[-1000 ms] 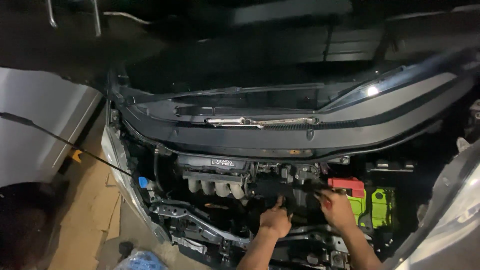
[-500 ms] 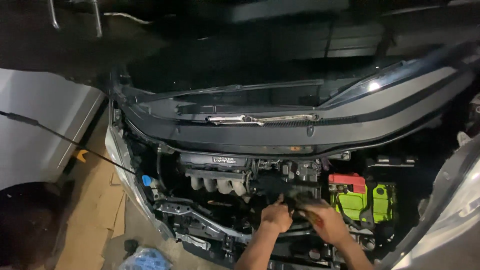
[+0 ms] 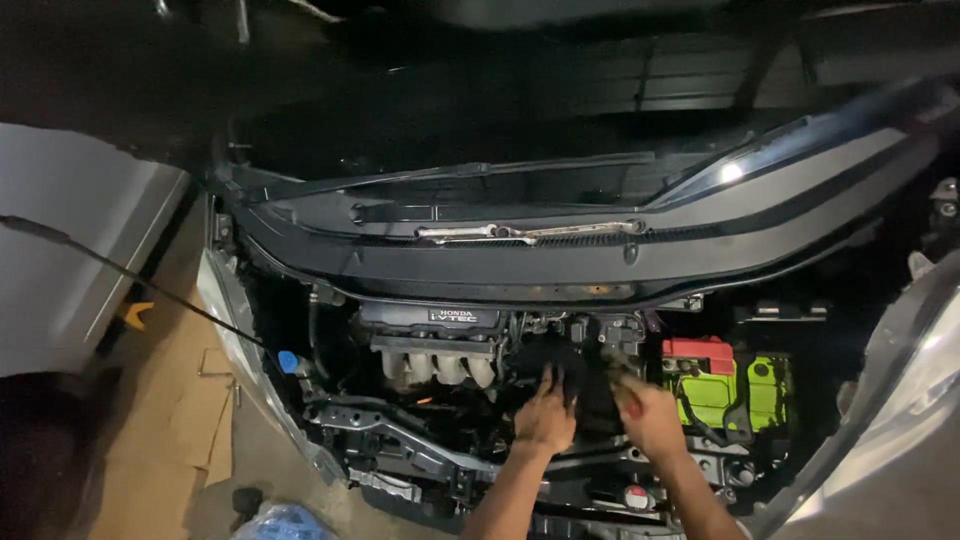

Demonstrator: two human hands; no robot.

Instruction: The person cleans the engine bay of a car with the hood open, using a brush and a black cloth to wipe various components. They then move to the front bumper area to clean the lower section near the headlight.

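Dim garage surrounds our car's open dark engine bay [image 3: 420, 440]; the black part [image 3: 560, 365] at its centre is hard to make out, our left hand [image 3: 545, 420] and blurred right hand [image 3: 650, 420] on it, grips unclear, beside the green battery with red cap [image 3: 730, 385]

A green battery [image 3: 735, 392] with a red terminal cover [image 3: 698, 352] sits at the right of the engine bay. To the left lies the pale intake manifold [image 3: 438, 368] under a dark engine cover [image 3: 430, 320]. A blue cap [image 3: 288, 361] shows at the bay's left edge, where a thin prop rod [image 3: 130, 275] slants up leftward. Farther back, wiper arms [image 3: 530, 233] rest on the black cowl panel [image 3: 560, 262]. Flattened cardboard [image 3: 170, 420] covers the floor at left, with a blue plastic bag [image 3: 285, 522] near the bottom edge.
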